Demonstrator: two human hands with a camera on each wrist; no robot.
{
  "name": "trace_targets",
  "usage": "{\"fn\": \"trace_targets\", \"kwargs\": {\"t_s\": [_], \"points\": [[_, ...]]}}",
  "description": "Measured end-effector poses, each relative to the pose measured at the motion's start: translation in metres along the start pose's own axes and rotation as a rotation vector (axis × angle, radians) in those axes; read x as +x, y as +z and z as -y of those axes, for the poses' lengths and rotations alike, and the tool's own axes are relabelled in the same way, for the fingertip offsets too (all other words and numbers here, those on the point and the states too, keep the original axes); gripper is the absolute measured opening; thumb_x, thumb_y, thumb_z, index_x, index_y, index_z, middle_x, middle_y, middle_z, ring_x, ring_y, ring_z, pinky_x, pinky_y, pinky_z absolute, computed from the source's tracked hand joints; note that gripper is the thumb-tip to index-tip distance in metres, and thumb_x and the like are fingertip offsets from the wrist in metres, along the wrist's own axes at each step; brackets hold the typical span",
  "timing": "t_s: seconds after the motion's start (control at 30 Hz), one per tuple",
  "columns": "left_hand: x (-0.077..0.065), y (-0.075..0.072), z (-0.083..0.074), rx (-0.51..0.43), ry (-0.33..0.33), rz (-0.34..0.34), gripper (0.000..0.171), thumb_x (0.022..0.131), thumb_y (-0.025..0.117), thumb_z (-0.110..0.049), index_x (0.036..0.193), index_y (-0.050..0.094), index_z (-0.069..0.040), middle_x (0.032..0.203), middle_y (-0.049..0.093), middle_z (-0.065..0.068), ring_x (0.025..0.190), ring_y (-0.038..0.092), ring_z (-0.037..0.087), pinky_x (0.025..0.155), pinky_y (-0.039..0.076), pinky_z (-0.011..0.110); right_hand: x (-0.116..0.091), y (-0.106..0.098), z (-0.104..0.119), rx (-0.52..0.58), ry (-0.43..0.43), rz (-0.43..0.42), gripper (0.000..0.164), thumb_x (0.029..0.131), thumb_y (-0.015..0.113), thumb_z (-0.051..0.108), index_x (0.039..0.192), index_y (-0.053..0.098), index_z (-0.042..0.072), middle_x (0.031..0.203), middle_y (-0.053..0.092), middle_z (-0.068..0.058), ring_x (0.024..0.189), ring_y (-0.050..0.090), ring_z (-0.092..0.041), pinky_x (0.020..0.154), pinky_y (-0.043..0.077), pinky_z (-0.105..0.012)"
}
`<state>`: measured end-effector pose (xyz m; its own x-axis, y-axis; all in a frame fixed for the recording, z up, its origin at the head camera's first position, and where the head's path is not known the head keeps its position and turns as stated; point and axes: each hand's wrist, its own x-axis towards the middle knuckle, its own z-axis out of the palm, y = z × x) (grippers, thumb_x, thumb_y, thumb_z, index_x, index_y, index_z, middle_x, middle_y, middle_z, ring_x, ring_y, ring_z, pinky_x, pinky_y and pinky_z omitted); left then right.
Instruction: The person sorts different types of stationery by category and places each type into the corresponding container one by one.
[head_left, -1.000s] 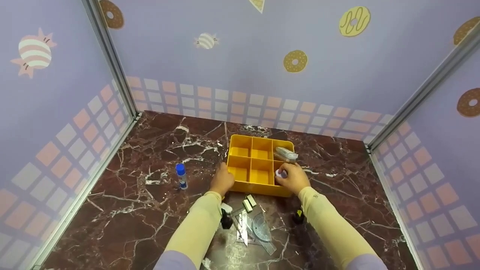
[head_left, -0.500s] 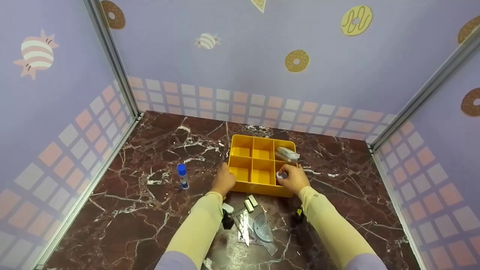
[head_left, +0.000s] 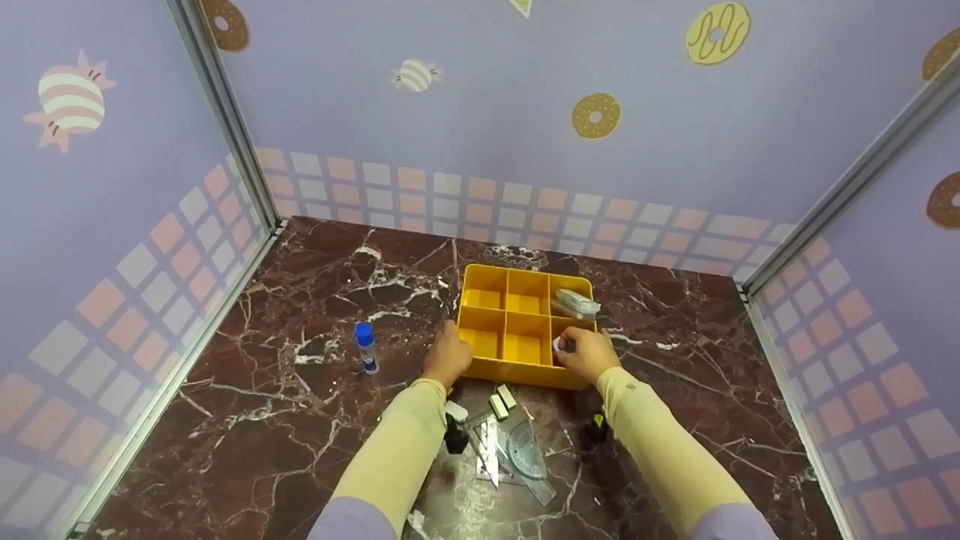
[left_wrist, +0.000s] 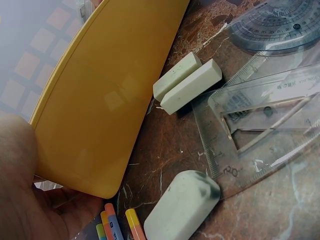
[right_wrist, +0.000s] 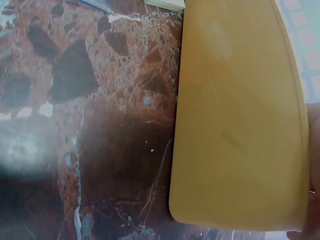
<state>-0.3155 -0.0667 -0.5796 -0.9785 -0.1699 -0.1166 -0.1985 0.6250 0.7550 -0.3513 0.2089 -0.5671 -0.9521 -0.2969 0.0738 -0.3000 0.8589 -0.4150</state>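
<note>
Grips a yellow tray (head_left: 519,370) by its near left corner with curled left hand (head_left: 448,355); pinches a small white object (head_left: 556,344) between right hand (head_left: 589,352) fingers in near right compartment (head_left: 563,323).

We saw a pale yellow left sleeve (head_left: 394,442) and a matching right sleeve (head_left: 660,442) in the lower half of the head view, both snug at the wrist. Near the bottom edge, lilac cloth (head_left: 733,523) took over on each arm. We noticed a dark mark (head_left: 631,386) by the right cuff, too small to read. Past the cuffs, left hand (head_left: 448,354) and right hand (head_left: 590,352) were bare.
</note>
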Motion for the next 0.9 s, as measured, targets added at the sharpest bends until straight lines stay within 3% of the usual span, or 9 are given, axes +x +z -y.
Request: {"fn": "trace_targets", "kwargs": {"t_s": [0.1, 0.23, 0.37, 0.47, 0.53, 0.67, 0.9], "points": [[0.002, -0.001, -0.002, 0.004, -0.001, 0.006, 0.045, 0.092, 0.046, -0.012, 0.135, 0.044, 0.0, 0.126, 0.056, 0.025, 0.117, 0.058, 0.043, 0.099, 0.045, 0.054, 0.0, -0.004, 0.002, -0.01, 0.007, 0.012, 0.012, 0.087, 0.073, 0.022, 0.084, 0.066, 0.014, 0.079, 0.066, 0.0, 0.086, 0.066, -0.029, 0.112, 0.024, -0.069], [0.003, -0.002, -0.002, 0.007, -0.003, 0.016, 0.046, 0.093, 0.045, -0.012, 0.137, 0.043, 0.0, 0.126, 0.056, 0.025, 0.117, 0.057, 0.044, 0.098, 0.045, 0.055, -0.001, -0.007, 0.005, -0.017, -0.011, -0.032, 0.014, 0.09, 0.072, 0.024, 0.084, 0.07, 0.011, 0.084, 0.067, -0.004, 0.084, 0.064, -0.029, 0.111, 0.028, -0.067], [0.003, -0.003, -0.001, 0.006, -0.017, 0.008, 0.047, 0.092, 0.046, -0.012, 0.138, 0.043, -0.001, 0.126, 0.056, 0.025, 0.116, 0.057, 0.044, 0.097, 0.045, 0.056, -0.005, -0.009, 0.01, 0.008, -0.045, -0.112, 0.015, 0.09, 0.071, 0.022, 0.086, 0.073, 0.008, 0.092, 0.067, -0.009, 0.084, 0.062, -0.031, 0.097, 0.045, -0.055], [0.003, -0.002, 0.001, 0.008, -0.014, -0.002, 0.046, 0.092, 0.047, -0.011, 0.136, 0.044, 0.0, 0.125, 0.056, 0.025, 0.116, 0.058, 0.044, 0.097, 0.045, 0.056, -0.01, -0.01, 0.016, 0.033, -0.084, -0.171, 0.013, 0.09, 0.07, 0.02, 0.086, 0.073, 0.008, 0.094, 0.068, -0.009, 0.083, 0.063, -0.032, 0.082, 0.049, -0.049], [0.002, -0.001, 0.002, 0.002, -0.006, -0.004, 0.046, 0.091, 0.047, -0.011, 0.136, 0.045, 0.001, 0.125, 0.056, 0.025, 0.116, 0.058, 0.044, 0.097, 0.045, 0.056, -0.013, -0.012, 0.021, 0.058, -0.11, -0.205, 0.009, 0.089, 0.071, 0.017, 0.086, 0.072, 0.009, 0.093, 0.067, -0.007, 0.083, 0.063, -0.03, 0.08, 0.05, -0.047], [0.002, 0.0, 0.002, -0.003, 0.001, -0.003, 0.045, 0.09, 0.047, -0.011, 0.134, 0.045, 0.001, 0.125, 0.056, 0.026, 0.116, 0.058, 0.045, 0.097, 0.045, 0.056, -0.019, -0.016, 0.032, 0.112, -0.194, -0.247, 0.004, 0.089, 0.072, 0.011, 0.091, 0.071, 0.009, 0.094, 0.067, -0.006, 0.087, 0.064, -0.027, 0.082, 0.052, -0.045], [0.002, 0.001, 0.0, 0.002, -0.003, -0.002, 0.043, 0.09, 0.047, -0.011, 0.132, 0.045, 0.001, 0.124, 0.057, 0.026, 0.117, 0.058, 0.045, 0.098, 0.045, 0.056, -0.028, -0.017, 0.057, 0.125, -0.401, -0.246, 0.012, 0.088, 0.073, 0.01, 0.1, 0.072, 0.008, 0.098, 0.069, -0.005, 0.085, 0.067, -0.024, 0.078, 0.055, -0.04]]}}
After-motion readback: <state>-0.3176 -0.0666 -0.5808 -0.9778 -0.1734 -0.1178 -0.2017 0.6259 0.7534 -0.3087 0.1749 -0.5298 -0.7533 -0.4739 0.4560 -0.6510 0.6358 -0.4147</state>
